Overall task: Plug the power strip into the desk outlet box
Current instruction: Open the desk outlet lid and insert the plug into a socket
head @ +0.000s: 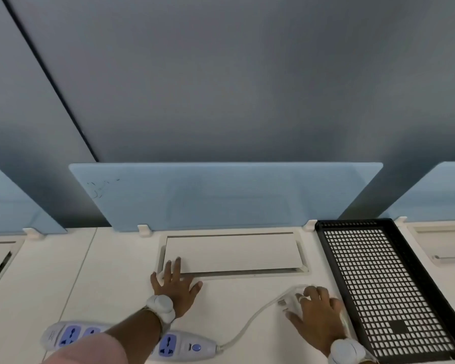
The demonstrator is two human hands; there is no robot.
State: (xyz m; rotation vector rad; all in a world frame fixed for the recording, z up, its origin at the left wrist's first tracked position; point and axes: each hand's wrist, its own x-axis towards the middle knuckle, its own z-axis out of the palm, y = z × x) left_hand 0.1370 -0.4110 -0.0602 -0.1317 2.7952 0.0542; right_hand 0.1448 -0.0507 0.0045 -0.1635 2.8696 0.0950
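A white desk (111, 261) fills the lower part of the view. Set flush into it at centre is a rectangular outlet box (231, 252) with a pale lid. At 7 o'clock from the box a white power strip (184, 346) with blue sockets lies flat on the desk; its white cord (250, 320) curves toward 3 o'clock. A black perforated tray (378, 290) rests on the desk at 3 o'clock from the box. A pale blue divider panel (221, 195) stands in white clips along the far edge at 12 o'clock.
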